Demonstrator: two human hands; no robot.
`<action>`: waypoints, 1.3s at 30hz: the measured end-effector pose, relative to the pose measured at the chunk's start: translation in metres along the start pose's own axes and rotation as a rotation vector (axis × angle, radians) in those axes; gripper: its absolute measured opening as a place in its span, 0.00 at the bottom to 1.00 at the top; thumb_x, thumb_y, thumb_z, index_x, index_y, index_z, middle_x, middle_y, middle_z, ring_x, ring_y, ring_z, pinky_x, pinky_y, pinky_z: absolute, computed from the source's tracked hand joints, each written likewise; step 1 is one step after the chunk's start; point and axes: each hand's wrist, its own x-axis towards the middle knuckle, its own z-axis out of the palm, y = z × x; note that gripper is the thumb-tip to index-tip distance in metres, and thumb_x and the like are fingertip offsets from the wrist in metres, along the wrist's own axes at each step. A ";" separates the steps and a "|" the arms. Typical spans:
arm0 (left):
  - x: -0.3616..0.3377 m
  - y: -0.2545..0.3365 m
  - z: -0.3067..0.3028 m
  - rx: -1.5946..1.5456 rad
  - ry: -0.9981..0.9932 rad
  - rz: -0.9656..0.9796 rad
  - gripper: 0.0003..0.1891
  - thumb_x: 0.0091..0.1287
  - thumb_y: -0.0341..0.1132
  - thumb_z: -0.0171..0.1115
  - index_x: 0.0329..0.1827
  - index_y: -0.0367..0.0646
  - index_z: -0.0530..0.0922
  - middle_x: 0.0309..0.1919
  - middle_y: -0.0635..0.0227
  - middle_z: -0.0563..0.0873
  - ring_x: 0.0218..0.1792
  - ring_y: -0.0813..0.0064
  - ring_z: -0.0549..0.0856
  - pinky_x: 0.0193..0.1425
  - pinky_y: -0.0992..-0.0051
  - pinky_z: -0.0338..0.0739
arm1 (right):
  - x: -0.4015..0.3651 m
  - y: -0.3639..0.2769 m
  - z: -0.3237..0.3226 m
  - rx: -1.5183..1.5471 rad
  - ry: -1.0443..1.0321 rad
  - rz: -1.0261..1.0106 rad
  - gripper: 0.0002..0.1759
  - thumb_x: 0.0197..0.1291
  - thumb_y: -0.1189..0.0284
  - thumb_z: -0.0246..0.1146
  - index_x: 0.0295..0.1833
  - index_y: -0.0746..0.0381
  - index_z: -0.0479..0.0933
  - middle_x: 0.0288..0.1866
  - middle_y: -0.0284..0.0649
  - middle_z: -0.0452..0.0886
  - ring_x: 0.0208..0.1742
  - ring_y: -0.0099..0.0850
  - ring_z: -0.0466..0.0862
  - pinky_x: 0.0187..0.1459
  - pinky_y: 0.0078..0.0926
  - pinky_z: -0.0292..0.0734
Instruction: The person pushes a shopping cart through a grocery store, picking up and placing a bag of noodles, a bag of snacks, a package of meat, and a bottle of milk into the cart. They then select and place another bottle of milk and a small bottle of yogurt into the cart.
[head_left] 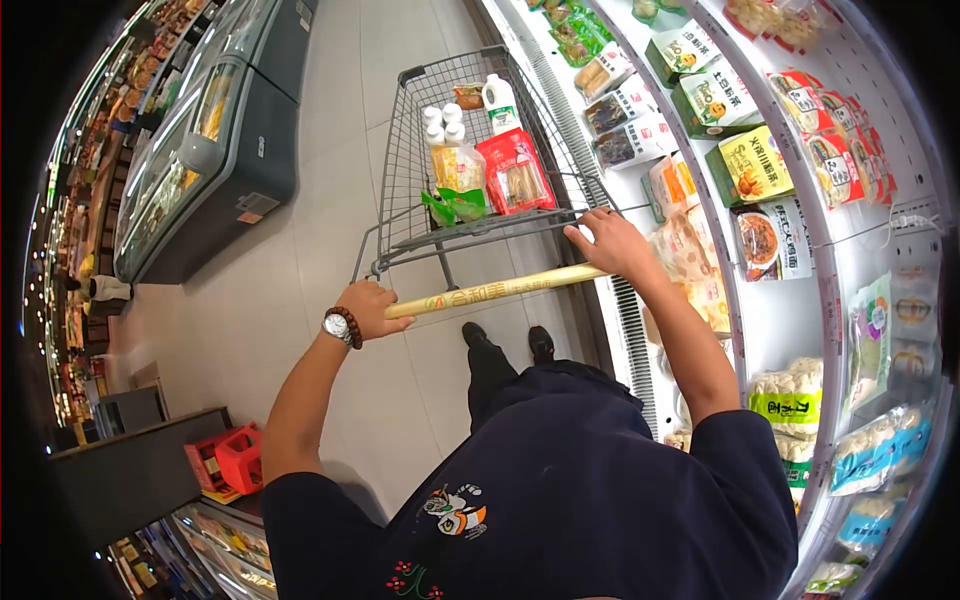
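A wire shopping cart (395, 165) stands in front of me, with a pale yellow handle (490, 291) across its near side. My left hand (366, 308), with a watch and beads at the wrist, is closed round the handle's left end. At the right end, my right hand (612, 244) is closed on the handle, its fingers reaching toward the basket's rim. In the basket lie a red package (515, 172), a clear bag of yellowish food (459, 168) and a green package (455, 205). Several small white bottles (443, 125) and a larger white jug (499, 103) stand behind.
Refrigerated shelves (735, 330) with packaged noodles and boxes run close along the right. A dark glass-topped freezer (235, 150) stands to the left beyond the tiled floor (335, 160). Lower left, a red basket (240, 458) sits near another display case.
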 end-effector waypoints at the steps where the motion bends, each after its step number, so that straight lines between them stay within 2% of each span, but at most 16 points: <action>1: 0.000 0.000 0.000 -0.001 -0.007 -0.001 0.28 0.61 0.63 0.65 0.26 0.43 0.83 0.20 0.60 0.83 0.28 0.57 0.83 0.39 0.60 0.78 | 0.000 0.000 0.001 0.000 0.000 -0.001 0.29 0.72 0.50 0.54 0.46 0.68 0.83 0.50 0.54 0.85 0.58 0.53 0.81 0.61 0.44 0.76; 15: -0.001 -0.008 0.005 0.030 0.051 0.036 0.28 0.61 0.63 0.65 0.24 0.43 0.82 0.19 0.60 0.82 0.26 0.58 0.83 0.37 0.60 0.78 | 0.004 -0.001 0.004 -0.006 -0.008 -0.004 0.29 0.72 0.49 0.54 0.48 0.67 0.83 0.51 0.53 0.85 0.58 0.53 0.81 0.61 0.44 0.76; 30: 0.003 -0.005 0.001 0.022 -0.003 -0.004 0.30 0.61 0.65 0.63 0.24 0.43 0.83 0.19 0.59 0.83 0.26 0.58 0.83 0.38 0.60 0.78 | 0.005 0.001 0.003 -0.014 -0.023 0.007 0.30 0.72 0.49 0.53 0.47 0.67 0.83 0.52 0.52 0.85 0.58 0.52 0.81 0.61 0.44 0.76; 33: 0.004 -0.003 -0.003 0.015 -0.072 -0.041 0.26 0.61 0.61 0.67 0.28 0.43 0.84 0.22 0.60 0.84 0.29 0.58 0.84 0.40 0.60 0.78 | 0.007 0.004 0.006 -0.011 -0.011 -0.017 0.29 0.72 0.49 0.53 0.47 0.67 0.82 0.51 0.53 0.85 0.57 0.52 0.81 0.62 0.45 0.76; 36: 0.006 -0.008 0.000 -0.210 0.235 0.000 0.21 0.62 0.54 0.69 0.35 0.41 0.86 0.30 0.59 0.87 0.36 0.57 0.85 0.44 0.59 0.79 | 0.008 0.008 0.007 -0.033 0.018 -0.057 0.29 0.72 0.49 0.54 0.49 0.67 0.82 0.51 0.53 0.85 0.57 0.52 0.82 0.63 0.45 0.75; 37: 0.017 -0.009 -0.001 -0.260 0.347 -0.052 0.20 0.63 0.52 0.70 0.38 0.40 0.86 0.32 0.59 0.87 0.38 0.57 0.85 0.46 0.59 0.79 | 0.012 0.009 0.005 -0.047 -0.044 -0.044 0.28 0.72 0.50 0.55 0.51 0.67 0.81 0.50 0.54 0.85 0.57 0.52 0.81 0.63 0.46 0.74; 39: 0.038 -0.005 0.000 -0.384 0.540 -0.190 0.18 0.64 0.48 0.70 0.42 0.39 0.86 0.36 0.59 0.88 0.42 0.57 0.85 0.49 0.59 0.79 | 0.021 0.010 0.007 -0.063 0.011 -0.124 0.28 0.71 0.49 0.56 0.51 0.67 0.80 0.50 0.54 0.84 0.57 0.52 0.81 0.62 0.46 0.74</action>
